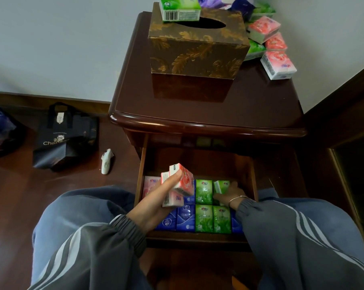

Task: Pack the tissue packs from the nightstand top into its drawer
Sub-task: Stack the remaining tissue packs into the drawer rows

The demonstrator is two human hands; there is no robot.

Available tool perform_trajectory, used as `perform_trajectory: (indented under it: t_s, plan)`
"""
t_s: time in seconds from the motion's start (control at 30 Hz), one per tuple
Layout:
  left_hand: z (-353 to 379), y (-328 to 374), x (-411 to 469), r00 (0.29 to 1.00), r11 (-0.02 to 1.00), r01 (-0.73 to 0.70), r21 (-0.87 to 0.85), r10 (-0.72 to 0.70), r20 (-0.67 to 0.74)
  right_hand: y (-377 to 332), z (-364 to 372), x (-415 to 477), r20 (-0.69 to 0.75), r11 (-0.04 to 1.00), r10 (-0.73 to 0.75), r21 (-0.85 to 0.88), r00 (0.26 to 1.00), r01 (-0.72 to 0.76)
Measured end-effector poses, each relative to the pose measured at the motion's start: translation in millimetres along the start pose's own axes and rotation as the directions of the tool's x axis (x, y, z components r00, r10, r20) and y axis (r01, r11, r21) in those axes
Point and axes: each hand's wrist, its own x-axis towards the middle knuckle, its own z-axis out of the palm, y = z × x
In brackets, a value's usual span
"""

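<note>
drawer filling up, both hands busy

the drawer (253,176) is pulled out below the nightstand top (250,105). its front half is lined with small glossy tissue packs in tidy rows: blue packs (185,218) on the left, leafy green packs (204,218) to their right, and a pale pink pack (150,185) at the far left.

the left hand (156,204) hangs over the drawer, thumb and fingers clamped round a pink bunch (183,181). those have a rose print and white ends, and it looks like three of them.

the right hand (229,194) is down inside the drawer. its fingers are wrapped on a tilted green pack (220,186) in the back row, which shows its white side.

up top, loose pink ones (278,64) and loose green ones (255,49) are piled at the back right corner. they sit just beside a brown-and-gold tissue box (197,53) with a green carton (180,9) resting on it. a dark tote bag (66,137) sits on the floor to the left.
</note>
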Motion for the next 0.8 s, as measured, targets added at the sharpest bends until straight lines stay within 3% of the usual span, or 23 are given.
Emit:
perform_trajectory:
  t_s: [0.17,0.5,0.73,0.8]
  plan:
    - [0,0,1,1.000,1.000,0.008,0.003,-0.008,-0.017,0,-13,12,0.054,0.999,0.007,0.043,0.999,-0.009]
    - [-3,-1,1,0.999,1.000,0.028,0.002,-0.028,-0.016,0,-12,23,0.031,0.962,-0.267,0.073,0.963,0.264]
    - [-1,-2,4,0.999,0.999,0.040,0.016,-0.040,-0.013,1,-16,17,0.156,0.955,-0.281,-0.056,0.947,0.293]
    - [-1,-1,5,0.999,0.999,0.048,0.010,-0.048,-0.003,-5,-20,7,0.100,0.955,-0.279,-0.079,0.955,0.287]
